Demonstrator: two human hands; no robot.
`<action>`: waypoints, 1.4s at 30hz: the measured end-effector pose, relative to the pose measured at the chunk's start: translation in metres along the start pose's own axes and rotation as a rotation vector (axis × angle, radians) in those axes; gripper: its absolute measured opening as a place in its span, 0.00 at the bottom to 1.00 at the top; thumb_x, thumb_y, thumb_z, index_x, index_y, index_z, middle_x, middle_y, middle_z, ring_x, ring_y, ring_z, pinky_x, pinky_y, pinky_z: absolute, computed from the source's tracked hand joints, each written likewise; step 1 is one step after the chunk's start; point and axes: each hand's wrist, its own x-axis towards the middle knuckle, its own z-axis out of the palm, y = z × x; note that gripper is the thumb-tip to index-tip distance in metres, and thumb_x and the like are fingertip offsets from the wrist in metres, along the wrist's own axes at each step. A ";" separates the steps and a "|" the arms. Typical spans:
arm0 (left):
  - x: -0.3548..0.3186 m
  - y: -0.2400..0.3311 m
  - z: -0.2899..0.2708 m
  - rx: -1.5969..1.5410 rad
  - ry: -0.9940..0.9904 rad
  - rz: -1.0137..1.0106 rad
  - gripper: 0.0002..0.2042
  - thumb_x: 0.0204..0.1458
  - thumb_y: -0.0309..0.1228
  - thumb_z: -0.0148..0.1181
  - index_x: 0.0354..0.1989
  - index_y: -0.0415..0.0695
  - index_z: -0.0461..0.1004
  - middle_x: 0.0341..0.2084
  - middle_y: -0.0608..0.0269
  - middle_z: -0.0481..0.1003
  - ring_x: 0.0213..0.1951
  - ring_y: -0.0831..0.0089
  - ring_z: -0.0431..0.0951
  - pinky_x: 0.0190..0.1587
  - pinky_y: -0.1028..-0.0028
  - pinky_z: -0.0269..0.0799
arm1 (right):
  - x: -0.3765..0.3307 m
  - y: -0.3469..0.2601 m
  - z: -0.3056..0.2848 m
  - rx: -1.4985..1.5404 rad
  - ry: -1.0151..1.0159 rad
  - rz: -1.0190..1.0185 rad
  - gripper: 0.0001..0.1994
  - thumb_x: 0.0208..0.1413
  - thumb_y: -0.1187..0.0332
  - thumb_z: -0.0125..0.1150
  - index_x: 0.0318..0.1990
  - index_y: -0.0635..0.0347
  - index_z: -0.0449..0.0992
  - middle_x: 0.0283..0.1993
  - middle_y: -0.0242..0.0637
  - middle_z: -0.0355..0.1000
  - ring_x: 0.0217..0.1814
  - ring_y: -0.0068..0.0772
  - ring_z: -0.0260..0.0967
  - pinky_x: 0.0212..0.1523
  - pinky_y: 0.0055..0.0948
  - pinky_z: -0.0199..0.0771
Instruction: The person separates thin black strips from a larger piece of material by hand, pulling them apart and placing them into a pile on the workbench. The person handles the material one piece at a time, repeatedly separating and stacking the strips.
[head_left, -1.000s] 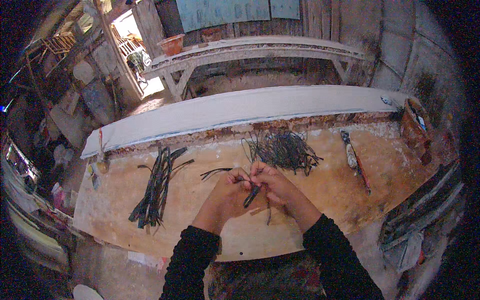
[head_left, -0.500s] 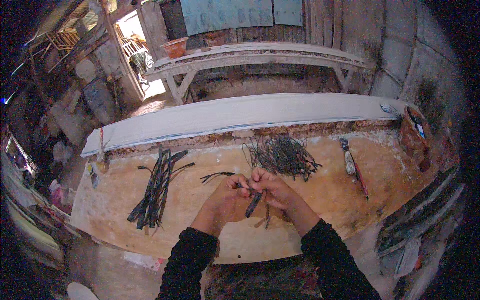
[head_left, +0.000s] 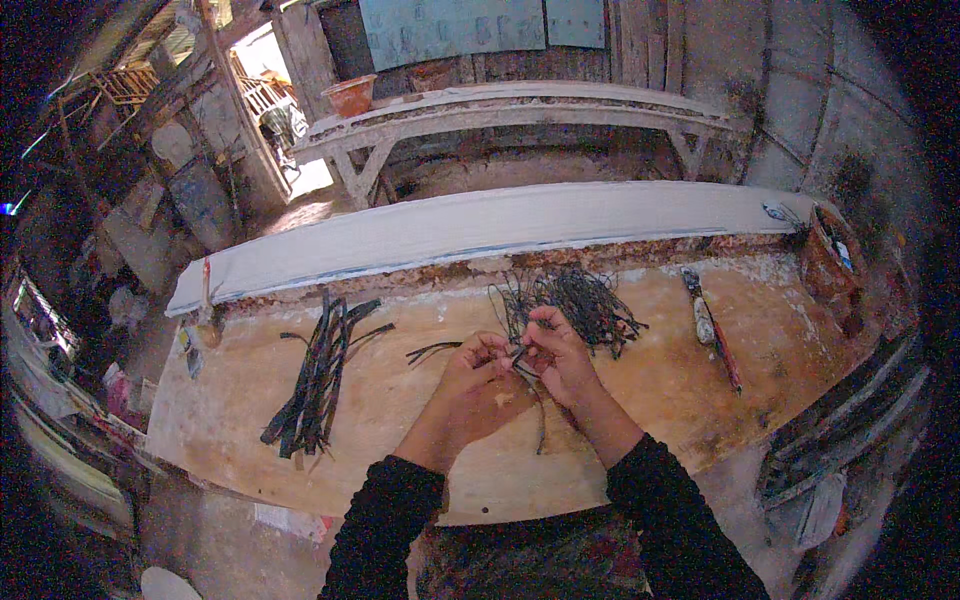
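Note:
Above the middle of the wooden board (head_left: 400, 400), my left hand (head_left: 478, 385) and my right hand (head_left: 562, 362) meet with closed, pinching fingertips. Between them is a dark strip (head_left: 518, 355), mostly hidden by my fingers. A thin strand (head_left: 541, 425) hangs below my right hand. A single thin black strip (head_left: 432, 350) pokes out left of my left hand. Just beyond my right hand lies a tangled pile of thin black strips (head_left: 575, 300). Farther left, a loose bundle of wider black strips (head_left: 318, 385) rests on the board.
A long white-topped ledge (head_left: 480, 225) runs along the board's far side. Right of the pile lie a dark-handled tool (head_left: 697, 300) and a red stick-like tool (head_left: 727, 360). A brownish container (head_left: 832, 255) stands at the right end. Behind is a long bench (head_left: 520, 105) with an orange pot (head_left: 351, 97).
My right hand has risen and turned slightly at the fingers. The dark strip's wide end, which hung below my fingers, now sits up between my fingertips, mostly covered.

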 end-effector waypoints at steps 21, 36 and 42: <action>-0.003 0.011 0.005 -0.133 0.130 0.005 0.07 0.47 0.22 0.56 0.33 0.46 0.66 0.24 0.69 0.68 0.21 0.76 0.68 0.26 0.66 0.70 | -0.002 0.004 0.006 -0.486 -0.013 -0.059 0.12 0.49 0.70 0.61 0.42 0.55 0.68 0.27 0.24 0.64 0.29 0.16 0.61 0.33 0.17 0.63; 0.015 0.003 -0.027 -0.028 0.319 0.194 0.07 0.47 0.23 0.56 0.35 0.44 0.68 0.22 0.69 0.67 0.20 0.82 0.66 0.22 0.80 0.64 | -0.001 -0.006 0.001 -0.155 -0.108 -0.091 0.14 0.48 0.72 0.60 0.44 0.61 0.69 0.43 0.34 0.69 0.44 0.28 0.68 0.46 0.27 0.68; 0.008 0.008 -0.011 -0.025 0.370 0.135 0.08 0.47 0.24 0.57 0.36 0.44 0.68 0.22 0.69 0.67 0.20 0.82 0.66 0.21 0.81 0.63 | -0.001 -0.006 0.000 -0.183 -0.103 -0.098 0.09 0.50 0.71 0.59 0.39 0.62 0.72 0.42 0.36 0.72 0.42 0.30 0.70 0.48 0.30 0.68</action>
